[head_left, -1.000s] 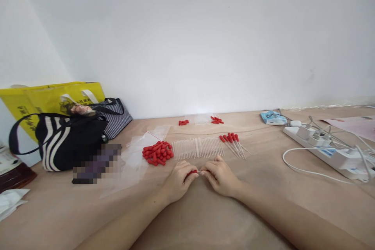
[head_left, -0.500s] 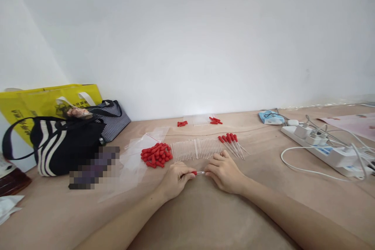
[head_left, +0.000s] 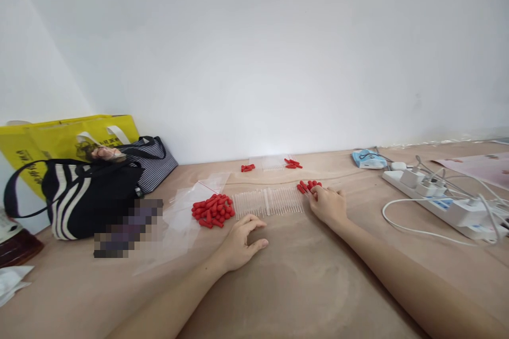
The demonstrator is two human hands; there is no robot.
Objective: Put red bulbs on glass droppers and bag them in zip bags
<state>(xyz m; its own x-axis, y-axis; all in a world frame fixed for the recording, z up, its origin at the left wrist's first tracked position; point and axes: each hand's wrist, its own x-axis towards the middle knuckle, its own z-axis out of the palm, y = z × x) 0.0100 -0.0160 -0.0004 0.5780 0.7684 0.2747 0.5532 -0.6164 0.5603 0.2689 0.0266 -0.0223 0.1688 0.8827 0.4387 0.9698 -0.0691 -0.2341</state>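
Observation:
My left hand [head_left: 242, 242] rests on the brown table, fingers loosely arched and apart, thumb out, nothing in it. It lies just in front of a row of clear thin tubes [head_left: 268, 201] and a heap of red rubber bulbs [head_left: 212, 211]. My right hand [head_left: 328, 204] lies palm down further right, fingers stretched over a small pile of red-bulbed droppers [head_left: 308, 186]. The hand hides their stems, so only the red ends show by its fingertips.
Clear plastic bags [head_left: 186, 206] lie left of the bulbs. Striped bags [head_left: 85, 196] and a yellow bag [head_left: 47, 135] stand at the far left. More red pieces [head_left: 293, 163] lie by the wall. A power strip [head_left: 445, 201] with cables and a blue mask [head_left: 368, 159] sit at the right.
Both hands were pinched together on one dropper at the table's middle. My right hand has moved right and away onto the dropper pile; my left hand has let go and opened.

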